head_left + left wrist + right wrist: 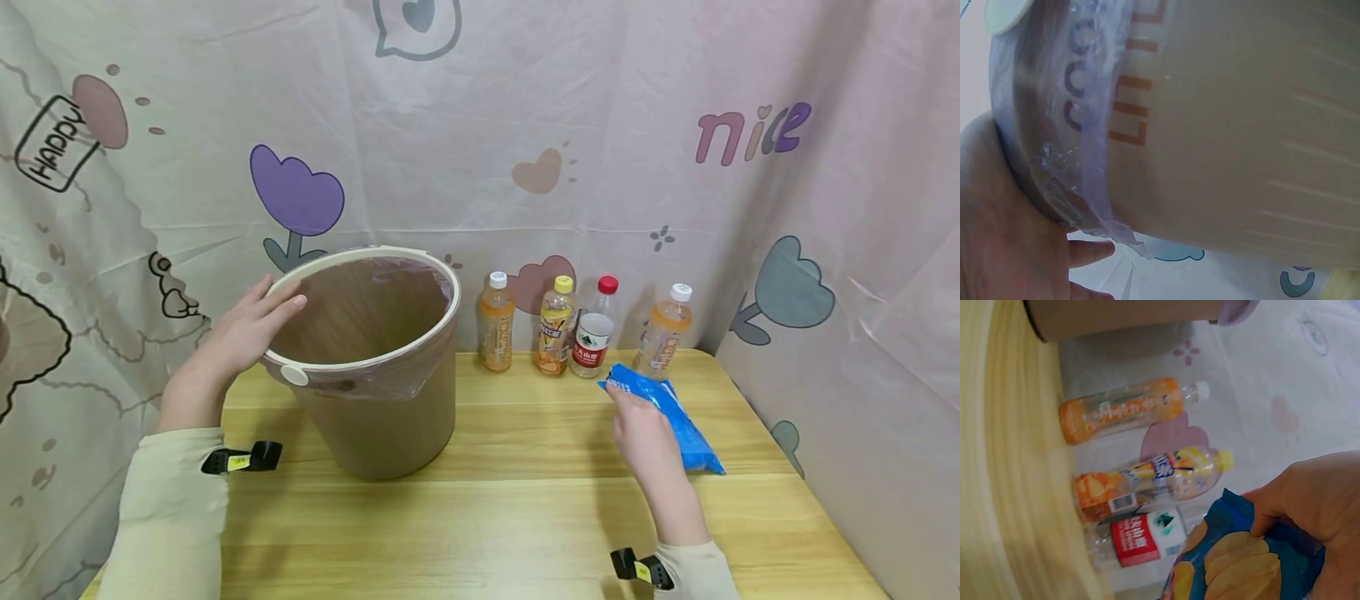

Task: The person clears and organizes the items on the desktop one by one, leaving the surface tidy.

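Observation:
A brown trash bin with a clear plastic liner stands upright on the table. My left hand rests on the left side of its cream rim, fingers extended; the left wrist view shows the palm beside the lined edge. My right hand grips a blue chip bag at the right of the table. In the right wrist view, chips are pictured on the bag, and the thumb presses its upper edge. Part of the bag is hidden behind the hand.
Several bottles stand in a row at the back: a white-capped orange one, a yellow-capped one, a red-capped one and another white-capped one behind the bag. A patterned curtain hangs behind the wooden table.

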{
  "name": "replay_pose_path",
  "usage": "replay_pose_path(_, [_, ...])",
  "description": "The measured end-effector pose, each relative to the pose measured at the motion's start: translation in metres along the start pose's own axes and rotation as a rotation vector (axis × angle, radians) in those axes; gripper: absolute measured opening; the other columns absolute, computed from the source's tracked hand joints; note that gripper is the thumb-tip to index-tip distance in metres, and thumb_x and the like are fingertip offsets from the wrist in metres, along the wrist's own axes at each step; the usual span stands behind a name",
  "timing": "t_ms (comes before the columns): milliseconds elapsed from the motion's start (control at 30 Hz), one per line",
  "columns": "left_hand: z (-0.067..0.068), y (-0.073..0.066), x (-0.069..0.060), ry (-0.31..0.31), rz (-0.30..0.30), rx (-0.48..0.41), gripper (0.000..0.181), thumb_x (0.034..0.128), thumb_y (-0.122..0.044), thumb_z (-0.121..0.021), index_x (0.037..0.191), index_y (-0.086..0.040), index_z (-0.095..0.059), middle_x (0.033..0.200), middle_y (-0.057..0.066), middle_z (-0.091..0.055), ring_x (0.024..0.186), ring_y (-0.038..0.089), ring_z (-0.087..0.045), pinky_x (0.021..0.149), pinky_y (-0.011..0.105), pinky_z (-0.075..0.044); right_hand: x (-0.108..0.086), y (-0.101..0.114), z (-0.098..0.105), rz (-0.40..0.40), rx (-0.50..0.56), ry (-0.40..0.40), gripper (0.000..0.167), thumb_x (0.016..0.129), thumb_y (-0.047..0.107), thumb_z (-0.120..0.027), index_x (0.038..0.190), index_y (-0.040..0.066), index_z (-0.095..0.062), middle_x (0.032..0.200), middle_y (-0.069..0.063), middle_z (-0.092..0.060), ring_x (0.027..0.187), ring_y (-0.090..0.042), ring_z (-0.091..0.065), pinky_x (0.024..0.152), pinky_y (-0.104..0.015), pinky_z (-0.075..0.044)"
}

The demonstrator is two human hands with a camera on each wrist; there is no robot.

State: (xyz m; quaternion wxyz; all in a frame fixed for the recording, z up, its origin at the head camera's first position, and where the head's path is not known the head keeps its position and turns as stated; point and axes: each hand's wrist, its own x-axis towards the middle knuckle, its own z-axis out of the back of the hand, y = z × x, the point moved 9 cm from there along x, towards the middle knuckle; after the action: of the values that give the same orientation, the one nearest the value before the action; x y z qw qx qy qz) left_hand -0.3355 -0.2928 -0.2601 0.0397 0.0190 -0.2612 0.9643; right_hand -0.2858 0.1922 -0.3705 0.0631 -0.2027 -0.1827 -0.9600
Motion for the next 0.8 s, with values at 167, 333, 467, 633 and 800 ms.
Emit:
replay_pose_path(167, [-0.001,0.0,0.001,0.005,-0.001,-0.005,0.068,0.1001,-0.062,-0.024,0.157,-0.027,-0.012,0.163,0.015,0.015,0.145,0.055,0.008,0.103,0.081,-0.004,-0.006,0.017,0.013,0.089,-0.007,-0.055,0.038,0.091,-0.008,-0.051,0.127,-0.001,-0.062,0.122,-0.022,-0.067,0.11,-0.041,-0.065,0.092,-0.053,-0.053])
replay_pose_path(333, [0.0,0.0,0.0,0.006,-0.005,-0.015,0.067,0.1005,-0.061,-0.024,0.157,-0.027,-0.012,0.163,0.015,0.016,0.144,0.056,0.009,0.103,0.081,-0.004,-0.014,0.042,0.029,0.244,0.02,-0.148,0.039,0.086,-0.011,-0.057,0.122,-0.001,-0.065,0.115,-0.021,-0.07,0.103,-0.039,-0.069,0.089,-0.05,-0.056])
replay_pose_path(467, [0.0,0.0,0.0,0.006,-0.004,-0.032,0.067,0.1004,-0.061,-0.025,0.157,-0.027,-0.011,0.163,0.014,0.017,0.144,0.055,0.011,0.103,0.081,-0.003,-0.02,0.061,0.039,0.359,0.04,-0.212,0.038,0.082,-0.013,-0.061,0.118,-0.002,-0.067,0.112,-0.021,-0.071,0.1,-0.037,-0.07,0.089,-0.048,-0.056])
replay_pose_path(633, [0.0,0.001,-0.001,0.006,-0.006,-0.036,0.067,0.1009,-0.06,-0.025,0.157,-0.026,-0.011,0.162,0.014,0.017,0.144,0.055,0.011,0.103,0.081,-0.003,-0.025,0.071,0.046,0.395,0.057,-0.251,0.039,0.081,-0.013,-0.063,0.119,-0.001,-0.067,0.115,-0.019,-0.071,0.103,-0.035,-0.07,0.091,-0.048,-0.056])
replay_pose_path(800, [-0.001,0.001,0.0,0.004,-0.009,-0.039,0.068,0.1006,-0.061,-0.025,0.157,-0.026,-0.012,0.162,0.014,0.018,0.145,0.054,0.012,0.104,0.081,-0.002,-0.03,0.075,0.053,0.414,0.063,-0.307,0.045,0.08,-0.013,-0.064,0.123,0.0,-0.065,0.117,-0.019,-0.07,0.104,-0.036,-0.069,0.092,-0.049,-0.055])
